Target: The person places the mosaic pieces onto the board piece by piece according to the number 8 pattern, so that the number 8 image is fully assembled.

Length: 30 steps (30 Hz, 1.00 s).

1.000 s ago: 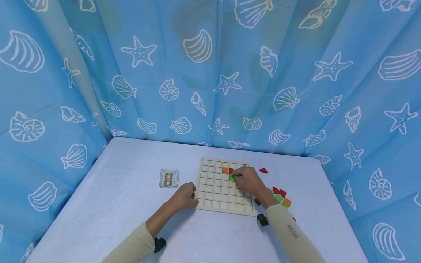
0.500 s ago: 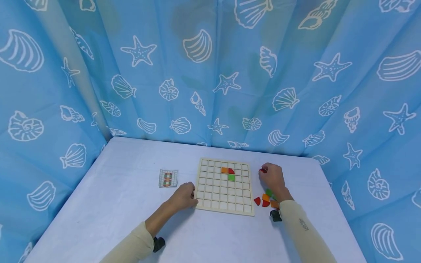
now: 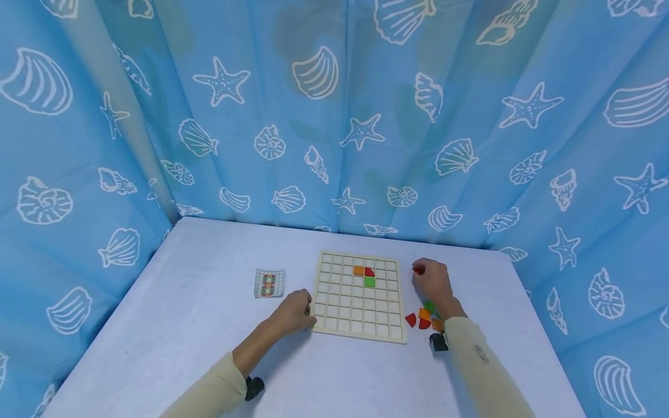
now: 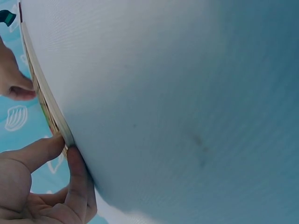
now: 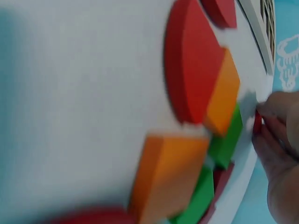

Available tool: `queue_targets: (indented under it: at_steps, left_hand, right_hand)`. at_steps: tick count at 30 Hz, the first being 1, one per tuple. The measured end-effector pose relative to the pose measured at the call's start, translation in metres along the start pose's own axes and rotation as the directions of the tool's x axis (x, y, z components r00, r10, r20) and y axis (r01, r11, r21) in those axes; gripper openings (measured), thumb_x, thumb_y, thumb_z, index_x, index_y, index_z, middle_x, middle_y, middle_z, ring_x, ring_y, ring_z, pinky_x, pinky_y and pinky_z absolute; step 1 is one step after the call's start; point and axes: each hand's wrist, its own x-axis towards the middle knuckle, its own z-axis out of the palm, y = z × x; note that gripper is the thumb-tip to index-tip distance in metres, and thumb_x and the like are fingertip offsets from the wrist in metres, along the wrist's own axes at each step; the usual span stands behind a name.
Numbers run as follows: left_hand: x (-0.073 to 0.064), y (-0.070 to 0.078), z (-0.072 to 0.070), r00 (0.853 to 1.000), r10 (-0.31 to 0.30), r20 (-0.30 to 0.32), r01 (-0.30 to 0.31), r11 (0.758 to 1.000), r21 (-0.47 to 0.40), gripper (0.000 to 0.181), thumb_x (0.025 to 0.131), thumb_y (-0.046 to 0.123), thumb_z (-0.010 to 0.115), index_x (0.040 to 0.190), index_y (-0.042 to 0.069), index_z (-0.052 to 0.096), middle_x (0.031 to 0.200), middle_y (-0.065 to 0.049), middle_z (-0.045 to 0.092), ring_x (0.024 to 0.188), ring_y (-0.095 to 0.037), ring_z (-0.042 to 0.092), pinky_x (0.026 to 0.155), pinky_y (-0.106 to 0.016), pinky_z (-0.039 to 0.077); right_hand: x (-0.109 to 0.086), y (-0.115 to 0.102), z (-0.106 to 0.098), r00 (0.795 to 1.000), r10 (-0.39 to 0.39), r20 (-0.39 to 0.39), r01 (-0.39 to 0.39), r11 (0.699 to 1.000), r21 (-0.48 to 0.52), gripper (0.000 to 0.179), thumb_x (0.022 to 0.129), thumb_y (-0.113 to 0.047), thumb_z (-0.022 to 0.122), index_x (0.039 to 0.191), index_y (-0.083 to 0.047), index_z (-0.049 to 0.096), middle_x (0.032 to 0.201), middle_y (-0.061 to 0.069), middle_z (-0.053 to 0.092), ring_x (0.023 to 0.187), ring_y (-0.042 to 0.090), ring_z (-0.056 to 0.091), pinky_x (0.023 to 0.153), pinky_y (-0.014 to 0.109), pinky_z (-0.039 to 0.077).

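A pale wooden grid board lies on the white table. Set in its cells are an orange square, a red quarter-circle piece and a green square. My left hand pinches the board's left edge between thumb and fingers, as the left wrist view shows. Right of the board's far corner, my right hand pinches a red piece between thumb and fingertips. Most of that piece is hidden by the fingers.
Loose pieces lie right of the board: a red quarter circle, an orange square, a green piece and several others, partly under the right wrist. A patterned card lies left of the board. A shell-print curtain encloses the table.
My right hand has left the red quarter circle in its cell, moved right off the board and taken hold of the red piece on the table. The left hand stays at the board's edge.
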Motion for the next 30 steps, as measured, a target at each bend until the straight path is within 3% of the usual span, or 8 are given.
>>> queue_targets:
  at_steps: [6, 10, 19, 24, 30]
  left_hand:
    - [-0.002, 0.0, -0.002, 1.0, -0.008, 0.003, 0.008, 1.0, -0.017, 0.035, 0.081, 0.007, 0.077, 0.104, -0.005, 0.054, 0.083, -0.006, 0.05, 0.072, -0.017, 0.047, 0.062, -0.031, 0.042]
    - [-0.002, 0.001, -0.001, 1.0, -0.001, 0.004, 0.001, 1.0, -0.014, 0.036, 0.081, 0.007, 0.077, 0.105, -0.005, 0.054, 0.082, -0.004, 0.05, 0.072, -0.016, 0.047, 0.063, -0.031, 0.042]
    - [0.0, 0.002, -0.001, 1.0, 0.004, -0.008, -0.004, 1.0, -0.006, 0.034, 0.08, 0.007, 0.077, 0.103, -0.003, 0.053, 0.081, -0.004, 0.049, 0.072, -0.016, 0.046, 0.062, -0.031, 0.042]
    - [-0.001, 0.002, 0.0, 1.0, 0.003, -0.003, -0.003, 1.0, -0.002, 0.036, 0.08, 0.007, 0.078, 0.104, -0.004, 0.053, 0.082, -0.004, 0.049, 0.072, -0.016, 0.046, 0.063, -0.031, 0.042]
    - [0.0, 0.002, 0.0, 1.0, 0.003, -0.002, -0.003, 1.0, 0.0, 0.036, 0.08, 0.007, 0.078, 0.104, -0.004, 0.054, 0.082, -0.004, 0.049, 0.073, -0.016, 0.047, 0.063, -0.031, 0.043]
  right_hand:
    - [0.002, 0.006, -0.006, 0.997, -0.033, 0.07, 0.036, 0.998, -0.047, 0.042, 0.085, -0.01, 0.075, 0.124, -0.002, 0.063, 0.122, 0.018, 0.061, 0.112, 0.035, 0.053, 0.095, 0.049, 0.046]
    - [0.003, 0.009, -0.008, 0.995, -0.027, 0.097, 0.032, 0.998, -0.049, 0.04, 0.087, -0.013, 0.074, 0.124, -0.003, 0.063, 0.121, 0.018, 0.062, 0.11, 0.034, 0.053, 0.095, 0.049, 0.046]
    - [0.001, 0.009, -0.01, 0.995, -0.063, 0.075, 0.066, 0.997, -0.046, 0.034, 0.087, -0.014, 0.074, 0.117, -0.002, 0.067, 0.111, 0.017, 0.065, 0.102, 0.032, 0.055, 0.092, 0.047, 0.049]
    - [-0.005, -0.004, -0.009, 0.988, -0.138, 0.069, 0.141, 0.99, -0.026, 0.032, 0.085, -0.016, 0.076, 0.114, -0.003, 0.07, 0.105, 0.012, 0.066, 0.098, 0.028, 0.056, 0.09, 0.044, 0.051]
    - [-0.02, -0.035, -0.005, 0.963, -0.261, 0.068, 0.26, 0.965, 0.022, 0.033, 0.082, -0.016, 0.079, 0.112, -0.004, 0.071, 0.104, 0.007, 0.068, 0.097, 0.025, 0.057, 0.088, 0.043, 0.051]
